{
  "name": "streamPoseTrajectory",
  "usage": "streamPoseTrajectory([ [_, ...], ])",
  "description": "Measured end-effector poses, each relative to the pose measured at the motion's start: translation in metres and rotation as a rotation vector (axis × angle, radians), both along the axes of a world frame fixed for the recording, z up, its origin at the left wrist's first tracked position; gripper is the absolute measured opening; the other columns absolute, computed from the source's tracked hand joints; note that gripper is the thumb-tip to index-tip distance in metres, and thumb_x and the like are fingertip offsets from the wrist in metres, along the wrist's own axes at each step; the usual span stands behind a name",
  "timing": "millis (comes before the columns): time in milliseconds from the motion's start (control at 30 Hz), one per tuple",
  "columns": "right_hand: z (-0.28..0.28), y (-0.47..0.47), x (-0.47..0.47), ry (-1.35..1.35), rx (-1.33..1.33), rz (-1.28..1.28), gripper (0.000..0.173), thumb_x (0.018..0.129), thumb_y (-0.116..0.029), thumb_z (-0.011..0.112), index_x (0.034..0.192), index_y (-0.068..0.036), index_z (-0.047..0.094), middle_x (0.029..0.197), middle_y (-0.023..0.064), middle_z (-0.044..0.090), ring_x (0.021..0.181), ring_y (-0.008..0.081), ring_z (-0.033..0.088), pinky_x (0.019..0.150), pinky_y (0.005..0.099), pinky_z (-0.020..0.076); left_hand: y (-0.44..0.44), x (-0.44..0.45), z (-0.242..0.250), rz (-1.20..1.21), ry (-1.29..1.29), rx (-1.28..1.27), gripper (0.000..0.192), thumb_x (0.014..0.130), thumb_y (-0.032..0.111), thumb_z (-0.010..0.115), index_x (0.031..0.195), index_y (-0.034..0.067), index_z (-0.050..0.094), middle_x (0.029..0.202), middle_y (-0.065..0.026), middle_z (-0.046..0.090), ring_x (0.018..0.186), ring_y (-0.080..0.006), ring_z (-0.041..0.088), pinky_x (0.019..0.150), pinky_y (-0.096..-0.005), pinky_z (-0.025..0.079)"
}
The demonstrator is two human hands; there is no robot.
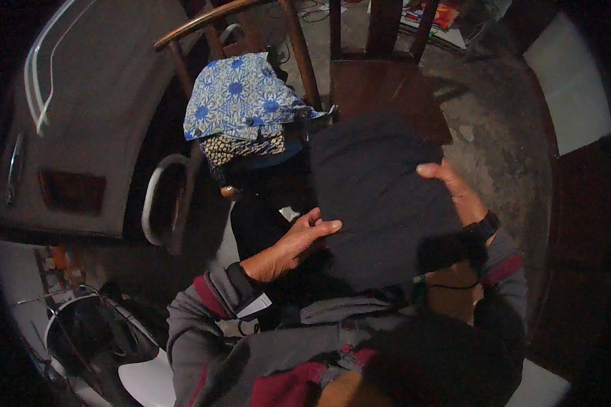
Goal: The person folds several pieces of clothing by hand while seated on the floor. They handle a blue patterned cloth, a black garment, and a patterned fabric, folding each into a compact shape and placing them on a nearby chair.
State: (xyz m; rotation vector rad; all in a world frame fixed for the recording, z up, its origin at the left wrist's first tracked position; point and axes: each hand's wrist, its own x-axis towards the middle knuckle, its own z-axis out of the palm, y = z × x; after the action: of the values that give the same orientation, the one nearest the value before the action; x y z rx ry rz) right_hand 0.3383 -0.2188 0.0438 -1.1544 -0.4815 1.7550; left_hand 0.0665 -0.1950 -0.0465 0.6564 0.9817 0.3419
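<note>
A piece of dark grey cloth [377, 203], perhaps a garment, is spread out over my lap. My left hand [305, 239] pinches its left edge, the thumb lying on top and the fingers partly hidden. At the far right edge, my right hand [450, 185] grips the same cloth with the thumb above; its other fingers are out of sight beneath. Beyond my left hand lies a pile of cloth: a blue-and-white patterned garment with buttons [234, 91] rests on top of a black-and-yellow patterned cloth [244, 147].
A wooden chair seat [387, 91] stands just past the grey cloth. The curved wooden armrest [214, 23] of another chair rises behind the pile. At left are a dark panelled surface [107, 76] and a white curved bar [155, 203]. Concrete floor [489, 168] shows to the right.
</note>
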Motion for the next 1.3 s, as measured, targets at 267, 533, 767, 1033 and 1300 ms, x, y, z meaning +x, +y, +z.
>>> streamPoseTrajectory([
  [267, 0.006, 0.084, 0.051, 0.070, 0.332, -0.455, 0.047, 0.074, -0.026, 0.065, 0.112, -0.001, 0.052, 0.111, 0.0118, 0.055, 0.100, 0.0240, 0.053, 0.090, 0.0344, 0.0416, 0.012, -0.051, 0.008, -0.001, -0.107, 0.212, 0.056, 0.078, 0.013, 0.063, 0.125, 0.002, 0.035, 0.090, -0.0105, 0.058, 0.073, -0.0174, 0.058, 0.066, -0.0288, 0.047],
  [533, -0.157, 0.126, 0.073, -1.323, 0.382, 0.005, 0.063, 0.066, 0.004, 0.059, 0.125, 0.000, 0.037, 0.118, 0.0192, 0.049, 0.115, 0.0332, 0.042, 0.097, 0.0373, 0.0354, -0.021, -0.109, -0.004, 0.251, -0.018, 0.343, 0.061, 0.076, 0.029, 0.065, 0.124, 0.004, 0.037, 0.093, -0.0106, 0.058, 0.075, -0.0192, 0.058, 0.068, -0.0312, 0.048],
  [767, -0.164, 0.110, 0.075, -0.271, -0.016, -0.085, 0.026, 0.086, -0.020, 0.049, 0.103, -0.003, 0.042, 0.087, 0.0146, 0.059, 0.081, 0.0244, 0.061, 0.068, 0.0366, 0.0525, -0.051, -0.146, -0.020, 0.312, 0.188, 0.304, 0.064, 0.074, 0.035, 0.068, 0.121, 0.002, 0.040, 0.092, -0.0097, 0.059, 0.076, -0.0174, 0.058, 0.071, -0.0310, 0.049],
  [1033, -0.105, 0.179, 0.095, -1.832, 0.838, -0.436, 0.053, 0.082, -0.035, 0.053, 0.127, -0.013, 0.037, 0.129, 0.0159, 0.037, 0.119, 0.0290, 0.035, 0.099, 0.0438, 0.0239, -0.063, -0.155, -0.020, 0.413, 0.296, 0.344, 0.056, 0.074, 0.026, 0.069, 0.117, 0.001, 0.043, 0.089, -0.0088, 0.061, 0.073, -0.0139, 0.056, 0.069, -0.0283, 0.046],
  [1300, -0.178, 0.167, 0.089, -2.022, 0.607, 0.363, 0.062, 0.083, -0.050, 0.044, 0.133, -0.015, 0.032, 0.140, 0.0160, 0.022, 0.129, 0.0338, 0.017, 0.103, 0.0511, 0.0111, -0.082, -0.159, -0.018, 0.436, 0.349, 0.302, 0.045, 0.077, 0.018, 0.066, 0.113, 0.000, 0.045, 0.086, -0.0095, 0.060, 0.070, -0.0139, 0.055, 0.067, -0.0292, 0.046],
])
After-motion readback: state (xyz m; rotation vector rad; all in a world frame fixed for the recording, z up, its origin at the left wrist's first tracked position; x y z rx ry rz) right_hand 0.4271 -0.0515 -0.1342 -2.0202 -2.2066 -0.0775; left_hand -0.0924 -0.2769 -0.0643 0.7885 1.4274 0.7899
